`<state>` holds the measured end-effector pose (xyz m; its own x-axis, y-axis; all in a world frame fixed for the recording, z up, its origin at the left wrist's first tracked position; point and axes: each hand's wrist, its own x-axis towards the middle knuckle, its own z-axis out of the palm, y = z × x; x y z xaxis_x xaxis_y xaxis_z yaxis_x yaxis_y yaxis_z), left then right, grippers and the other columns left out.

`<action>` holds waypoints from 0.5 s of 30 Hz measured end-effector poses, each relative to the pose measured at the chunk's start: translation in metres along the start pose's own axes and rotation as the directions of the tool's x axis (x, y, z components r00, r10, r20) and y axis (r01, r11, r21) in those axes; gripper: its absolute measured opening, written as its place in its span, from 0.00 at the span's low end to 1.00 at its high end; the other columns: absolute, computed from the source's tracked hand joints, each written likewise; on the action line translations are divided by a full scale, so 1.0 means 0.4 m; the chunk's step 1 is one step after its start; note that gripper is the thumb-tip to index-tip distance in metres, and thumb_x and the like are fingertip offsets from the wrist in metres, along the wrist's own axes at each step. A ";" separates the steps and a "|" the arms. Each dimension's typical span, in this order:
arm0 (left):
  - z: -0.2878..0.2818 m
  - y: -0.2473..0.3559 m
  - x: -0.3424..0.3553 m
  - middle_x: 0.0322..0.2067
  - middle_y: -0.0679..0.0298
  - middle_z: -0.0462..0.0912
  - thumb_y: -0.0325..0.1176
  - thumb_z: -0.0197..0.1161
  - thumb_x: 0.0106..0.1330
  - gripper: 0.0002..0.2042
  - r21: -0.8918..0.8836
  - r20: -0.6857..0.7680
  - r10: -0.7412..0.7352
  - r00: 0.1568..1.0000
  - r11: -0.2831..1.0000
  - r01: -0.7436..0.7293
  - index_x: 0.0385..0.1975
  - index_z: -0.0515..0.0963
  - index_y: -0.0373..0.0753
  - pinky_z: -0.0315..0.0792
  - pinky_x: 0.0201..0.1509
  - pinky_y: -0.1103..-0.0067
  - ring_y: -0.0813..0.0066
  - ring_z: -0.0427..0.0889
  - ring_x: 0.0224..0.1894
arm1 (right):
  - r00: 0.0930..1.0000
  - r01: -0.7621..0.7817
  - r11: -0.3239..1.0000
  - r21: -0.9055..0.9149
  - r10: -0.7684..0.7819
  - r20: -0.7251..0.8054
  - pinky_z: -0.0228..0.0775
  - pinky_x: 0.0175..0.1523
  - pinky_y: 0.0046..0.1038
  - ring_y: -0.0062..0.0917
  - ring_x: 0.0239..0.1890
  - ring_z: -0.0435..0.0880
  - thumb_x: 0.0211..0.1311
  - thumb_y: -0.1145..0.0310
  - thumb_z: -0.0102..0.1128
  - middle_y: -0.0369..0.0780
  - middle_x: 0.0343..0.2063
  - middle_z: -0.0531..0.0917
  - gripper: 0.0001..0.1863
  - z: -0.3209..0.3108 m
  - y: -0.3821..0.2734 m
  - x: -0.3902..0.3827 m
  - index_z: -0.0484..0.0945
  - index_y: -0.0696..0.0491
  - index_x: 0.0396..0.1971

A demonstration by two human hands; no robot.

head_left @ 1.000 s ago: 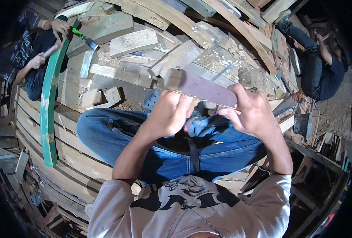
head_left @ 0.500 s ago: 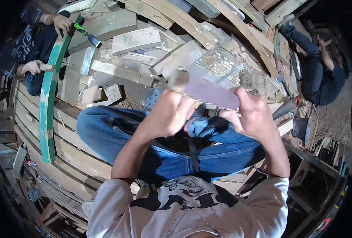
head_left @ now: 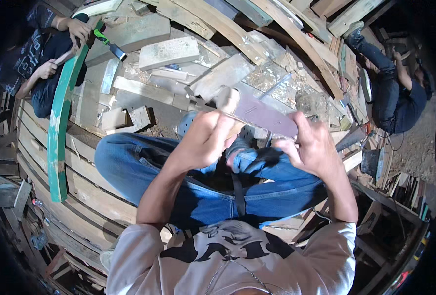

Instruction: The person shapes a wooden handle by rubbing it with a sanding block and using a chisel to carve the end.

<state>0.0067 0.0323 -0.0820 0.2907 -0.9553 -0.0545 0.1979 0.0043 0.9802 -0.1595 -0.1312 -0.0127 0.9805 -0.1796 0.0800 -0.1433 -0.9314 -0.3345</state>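
Both hands grip one flat grey-purple strip | left hand clenched | right hand pinching end

Light: bright, even on the pale wooden planks at upper centre
Shadows: dim lower corners
Edges: black fisheye rim, planks bend
Focus: centre sharp, slight blur at rim

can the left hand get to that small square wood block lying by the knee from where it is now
Probably yes, once it lets go. The left hand grips the flat board with the right hand; the wood block lies just beyond the knee, nothing between.
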 end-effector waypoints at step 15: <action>-0.001 -0.019 0.003 0.17 0.69 0.67 0.38 0.39 0.74 0.15 0.157 0.005 0.007 1.000 0.988 -0.008 0.36 0.70 0.32 0.58 0.20 0.85 0.85 0.64 0.19 | 0.998 0.033 0.999 -0.002 -0.033 -0.049 0.66 0.19 0.34 0.38 0.15 0.77 0.55 0.53 0.62 0.42 0.15 0.75 0.22 0.013 0.001 -0.002 0.68 0.58 0.34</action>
<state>0.0060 0.0312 -0.0895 0.2876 -0.9566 -0.0466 0.0460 -0.0348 0.9983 -0.1596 -0.1297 -0.0180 0.9768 -0.1646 0.1372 -0.1115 -0.9373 -0.3301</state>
